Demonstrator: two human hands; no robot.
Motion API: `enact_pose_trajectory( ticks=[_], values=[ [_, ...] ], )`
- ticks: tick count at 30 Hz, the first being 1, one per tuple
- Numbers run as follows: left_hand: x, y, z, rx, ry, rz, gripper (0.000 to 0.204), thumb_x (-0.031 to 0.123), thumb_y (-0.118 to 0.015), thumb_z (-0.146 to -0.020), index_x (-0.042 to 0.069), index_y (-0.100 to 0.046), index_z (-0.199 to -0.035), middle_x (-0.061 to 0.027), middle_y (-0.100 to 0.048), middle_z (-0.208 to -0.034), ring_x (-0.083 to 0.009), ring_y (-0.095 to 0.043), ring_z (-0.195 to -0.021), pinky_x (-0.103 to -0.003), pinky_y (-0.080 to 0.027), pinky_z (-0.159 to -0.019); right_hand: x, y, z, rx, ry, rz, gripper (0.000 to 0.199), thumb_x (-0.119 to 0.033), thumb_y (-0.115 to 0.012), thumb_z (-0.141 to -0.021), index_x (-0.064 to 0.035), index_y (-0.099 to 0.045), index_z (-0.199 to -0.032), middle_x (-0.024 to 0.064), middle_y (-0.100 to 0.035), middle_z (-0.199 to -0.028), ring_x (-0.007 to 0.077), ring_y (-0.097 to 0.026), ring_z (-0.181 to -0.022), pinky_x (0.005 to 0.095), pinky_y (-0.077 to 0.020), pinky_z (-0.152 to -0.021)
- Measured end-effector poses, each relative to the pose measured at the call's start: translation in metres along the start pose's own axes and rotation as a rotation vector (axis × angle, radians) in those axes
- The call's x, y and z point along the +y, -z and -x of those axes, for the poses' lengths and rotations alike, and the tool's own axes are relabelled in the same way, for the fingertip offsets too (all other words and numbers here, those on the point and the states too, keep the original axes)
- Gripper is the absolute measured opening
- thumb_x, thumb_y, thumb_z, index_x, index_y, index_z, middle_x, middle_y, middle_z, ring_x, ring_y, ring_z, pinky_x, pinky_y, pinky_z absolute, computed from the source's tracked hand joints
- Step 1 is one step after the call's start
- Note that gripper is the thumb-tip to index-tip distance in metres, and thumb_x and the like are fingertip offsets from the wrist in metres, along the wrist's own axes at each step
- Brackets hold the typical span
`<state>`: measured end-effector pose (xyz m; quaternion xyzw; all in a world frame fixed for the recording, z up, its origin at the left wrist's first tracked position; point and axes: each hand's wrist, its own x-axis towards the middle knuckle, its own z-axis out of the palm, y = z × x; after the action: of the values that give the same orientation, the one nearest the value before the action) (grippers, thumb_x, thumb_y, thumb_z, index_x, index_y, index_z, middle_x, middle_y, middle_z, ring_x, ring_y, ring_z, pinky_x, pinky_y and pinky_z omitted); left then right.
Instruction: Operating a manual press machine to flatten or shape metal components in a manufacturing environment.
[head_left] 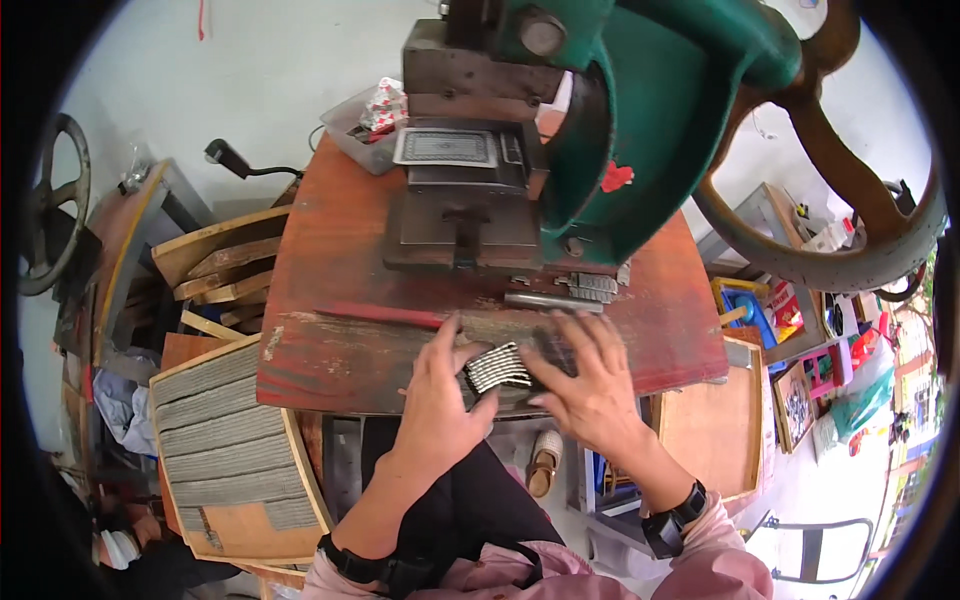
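At the table's near edge lies a small fanned stack of striped metal strips (497,368), pale with dark gaps between them. My left hand (440,385) curls around its left side, thumb below and fingers above. On the other side my right hand (595,385) has its fingers spread, with thumb and index finger beside the stack's right end. Whether those fingertips touch it I cannot tell. Beyond the hands, a red pointed tool (385,314) lies on the wood. A metal rod (555,301) and several small ridged metal pieces (592,286) rest near the press base.
A green hand press (660,120) with a large rusty wheel (830,265) stands on the wooden table (320,250). A patterned card (445,148) lies on its plate. A wooden tray (290,470) of grey ridged strips is at left; another wooden tray (715,430) is at right.
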<state>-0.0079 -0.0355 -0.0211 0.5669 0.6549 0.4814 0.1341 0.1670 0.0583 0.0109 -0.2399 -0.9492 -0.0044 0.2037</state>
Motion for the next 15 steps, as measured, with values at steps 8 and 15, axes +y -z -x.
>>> enact_pose_trajectory(
  ticks=[8,15],
  values=[
    [0.005,-0.003,0.0,-0.025,0.015,0.043,0.081,0.007,-0.072,-0.069,-0.001,-0.028,-0.137,-0.0199,-0.06,-0.112,-0.0361,-0.049,-0.111,-0.043,-0.038,-0.097,-0.003,0.0,0.008,-0.023,0.025,0.003,0.05,-0.014,-0.073,-0.067,-0.0132,-0.062,-0.116,0.0184,-0.045,-0.132,0.039,-0.038,-0.124,0.0506,-0.033,-0.103],
    [0.004,0.001,0.009,0.005,-0.026,0.052,0.076,0.004,-0.069,-0.072,0.0,-0.03,-0.136,-0.0226,-0.052,-0.116,-0.0407,-0.048,-0.105,-0.045,-0.041,-0.09,-0.02,0.001,-0.013,-0.07,-0.008,-0.349,0.068,-0.002,-0.07,-0.068,0.002,-0.045,-0.131,0.0212,-0.046,-0.131,0.0392,-0.04,-0.123,0.046,-0.0322,-0.104]
  ],
)
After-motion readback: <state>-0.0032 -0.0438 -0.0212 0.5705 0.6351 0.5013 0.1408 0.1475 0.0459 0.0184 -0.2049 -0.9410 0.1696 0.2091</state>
